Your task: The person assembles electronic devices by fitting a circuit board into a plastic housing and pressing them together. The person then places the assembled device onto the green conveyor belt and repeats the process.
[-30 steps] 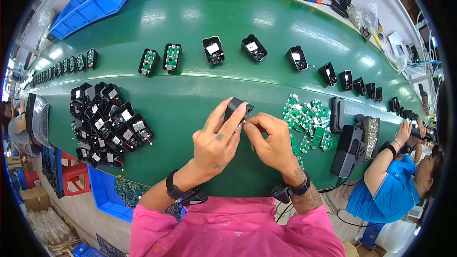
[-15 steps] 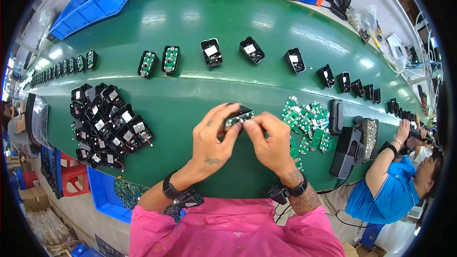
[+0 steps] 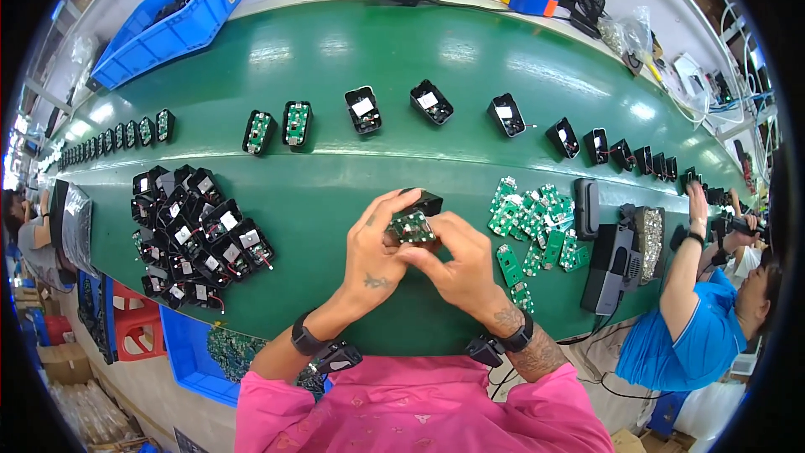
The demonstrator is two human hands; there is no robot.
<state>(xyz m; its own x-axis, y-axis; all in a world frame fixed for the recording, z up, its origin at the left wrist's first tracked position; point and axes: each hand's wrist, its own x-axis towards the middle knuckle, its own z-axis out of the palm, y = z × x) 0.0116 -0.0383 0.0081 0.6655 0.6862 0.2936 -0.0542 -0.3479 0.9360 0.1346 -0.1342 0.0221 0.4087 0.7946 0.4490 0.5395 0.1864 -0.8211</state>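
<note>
Between my two hands, over the green tabletop, is a green circuit board [image 3: 413,227] beside a small black plastic housing [image 3: 428,202]. My left hand [image 3: 375,243] grips the housing and board from the left, its fingers curled over the top. The fingers of my right hand [image 3: 461,258] close on the board's lower right edge. How far the board sits inside the housing is hard to tell behind the fingers. A heap of loose green boards [image 3: 537,218] lies to the right of my right hand. To my left is a pile of black housings [image 3: 197,231] with wires and white labels.
A row of black housings [image 3: 363,109] crosses the table [image 3: 377,42] ahead; those at left hold green boards [image 3: 297,123]. A blue crate [image 3: 176,13] stands at the far left. Right of the boards are a dark grey device [image 3: 610,273] and a person in blue [image 3: 688,319].
The housing and board have turned so the board's face shows more. My right hand has shifted slightly down and its thumb now reaches left under the board. The person at right has raised a hand.
</note>
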